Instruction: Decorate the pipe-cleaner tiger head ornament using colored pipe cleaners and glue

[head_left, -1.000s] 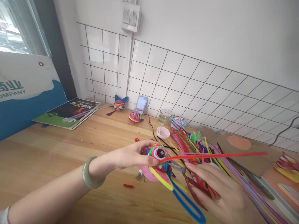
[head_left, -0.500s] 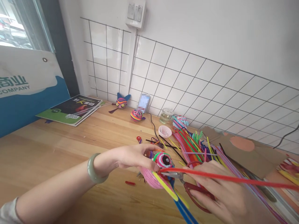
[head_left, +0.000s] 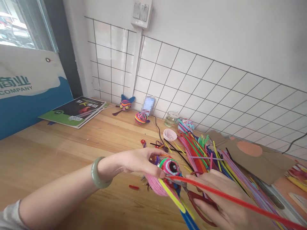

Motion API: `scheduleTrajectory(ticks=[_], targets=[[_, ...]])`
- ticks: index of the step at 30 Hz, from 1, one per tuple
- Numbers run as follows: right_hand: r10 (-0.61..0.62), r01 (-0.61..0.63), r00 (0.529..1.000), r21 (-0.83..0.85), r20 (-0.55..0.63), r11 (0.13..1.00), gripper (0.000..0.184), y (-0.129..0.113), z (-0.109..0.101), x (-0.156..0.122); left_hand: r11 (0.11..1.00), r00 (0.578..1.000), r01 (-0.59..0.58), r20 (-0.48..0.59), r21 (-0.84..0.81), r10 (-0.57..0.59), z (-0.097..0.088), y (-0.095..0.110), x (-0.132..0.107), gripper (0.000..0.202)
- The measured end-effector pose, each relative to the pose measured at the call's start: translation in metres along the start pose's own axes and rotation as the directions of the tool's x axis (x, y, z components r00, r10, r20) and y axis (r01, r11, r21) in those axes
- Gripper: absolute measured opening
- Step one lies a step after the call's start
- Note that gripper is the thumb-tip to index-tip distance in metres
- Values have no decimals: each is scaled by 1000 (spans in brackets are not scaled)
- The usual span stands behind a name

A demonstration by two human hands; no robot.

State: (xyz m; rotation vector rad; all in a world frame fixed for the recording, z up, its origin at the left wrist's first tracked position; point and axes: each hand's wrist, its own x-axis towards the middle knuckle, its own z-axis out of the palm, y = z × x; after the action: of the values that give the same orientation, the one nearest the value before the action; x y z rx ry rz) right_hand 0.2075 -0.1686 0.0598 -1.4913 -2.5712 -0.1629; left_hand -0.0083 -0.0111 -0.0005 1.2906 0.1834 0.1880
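- Taking the pipe-cleaner figure (head_left: 172, 179) as the dial's hub, the left hand (head_left: 144, 164) is reaching in from nine o'clock; its fingers are clamping around the body, thumb on the near side by the base of the red strand (head_left: 201, 184), probably steadying both.
- The right hand (head_left: 227, 209) is coming in from four o'clock, its fingers closing on the handles of the scissors (head_left: 202, 204); the blades are lying along the strand's base, presumably held near the body for closeness (whether they are meeting, I cannot tell).
- The red strand is running across the right hand, toward four o'clock; whether a finger is pinching it, I cannot tell.
- At twelve o'clock the pink bowl (head_left: 165, 137) is holding small pale bits; beyond it, the glass jar (head_left: 170, 120) is containing something pale yellowish.
- At two o'clock loose pipe cleaners (head_left: 194, 150) are lying bundled, likely for easy reach.
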Motion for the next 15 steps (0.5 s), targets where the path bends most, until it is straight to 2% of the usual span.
scheduleTrajectory(ticks=[5,8,13,15], targets=[[-61,59,998,-60,-33,996,39,5,7,-7,1000,1000,-2,3,-1,2,0,-2,1,49],[-34,33,999,-82,-20,996,40,5,12,-11,1000,1000,-7,-4,10,7,0,-3,2,49],[92,-92,996,19,-4,996,32,-4,18,-7,1000,999,16,-47,25,-15,2,-1,2,43],[99,-98,995,34,-24,995,30,-6,19,-4,999,999,18,-42,38,-16,4,0,1,43]])
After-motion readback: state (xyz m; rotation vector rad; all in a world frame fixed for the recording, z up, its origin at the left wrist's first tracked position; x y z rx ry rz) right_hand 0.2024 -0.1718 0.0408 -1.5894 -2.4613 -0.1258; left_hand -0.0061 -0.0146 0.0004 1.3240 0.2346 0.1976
